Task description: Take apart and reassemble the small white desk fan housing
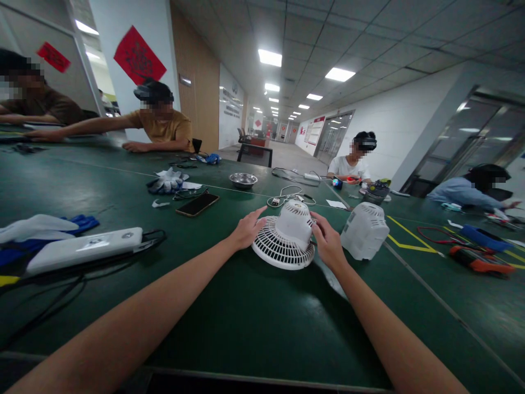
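A small white fan (288, 235) lies grille-down on the green table (254, 317), its motor housing pointing up. My left hand (248, 229) rests against the left rim of the grille, fingers curled round it. My right hand (327, 241) grips the right side of the motor housing. A second white fan housing (364, 230) stands just right of my right hand, apart from it.
A phone (197, 204), gloves (167, 180), a metal bowl (243, 179) and a charger with cable (287, 198) lie beyond the fan. A white power strip (84, 249) and blue cloth (82, 223) sit at left. Red tools (478, 258) lie right. Other people sit around the table.
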`<state>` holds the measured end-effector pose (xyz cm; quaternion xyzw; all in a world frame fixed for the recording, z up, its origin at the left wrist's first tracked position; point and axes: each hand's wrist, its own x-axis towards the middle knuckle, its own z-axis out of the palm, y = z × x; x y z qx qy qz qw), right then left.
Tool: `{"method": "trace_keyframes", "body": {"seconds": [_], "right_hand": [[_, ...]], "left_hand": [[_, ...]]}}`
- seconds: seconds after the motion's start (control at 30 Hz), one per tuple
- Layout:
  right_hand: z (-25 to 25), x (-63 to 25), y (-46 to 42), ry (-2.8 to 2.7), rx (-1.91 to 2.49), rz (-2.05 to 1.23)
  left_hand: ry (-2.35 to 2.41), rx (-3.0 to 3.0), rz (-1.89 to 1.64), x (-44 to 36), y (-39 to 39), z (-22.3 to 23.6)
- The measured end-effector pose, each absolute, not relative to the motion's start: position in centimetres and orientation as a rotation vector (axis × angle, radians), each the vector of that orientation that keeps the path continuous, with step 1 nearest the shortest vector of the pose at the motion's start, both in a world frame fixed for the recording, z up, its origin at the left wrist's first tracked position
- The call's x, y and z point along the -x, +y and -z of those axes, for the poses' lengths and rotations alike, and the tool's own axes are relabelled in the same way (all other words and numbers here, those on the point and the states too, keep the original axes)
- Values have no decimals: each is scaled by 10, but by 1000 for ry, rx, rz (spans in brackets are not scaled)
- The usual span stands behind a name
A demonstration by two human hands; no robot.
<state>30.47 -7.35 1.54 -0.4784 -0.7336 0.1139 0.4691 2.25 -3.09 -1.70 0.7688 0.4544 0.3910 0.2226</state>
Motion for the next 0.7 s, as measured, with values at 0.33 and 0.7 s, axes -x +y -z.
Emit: {"method": "trace_keyframes", "body": {"seconds": [0.33,0.7], "right_hand": [[-14,-303,-78,-1922,1258,-469],[-17,-297,-84,-1893,1245,-332]], "left_hand": [[1179,-2121,-981,-19,-21,26],[1155,-1950,-1078,-18,-20,27]]}}
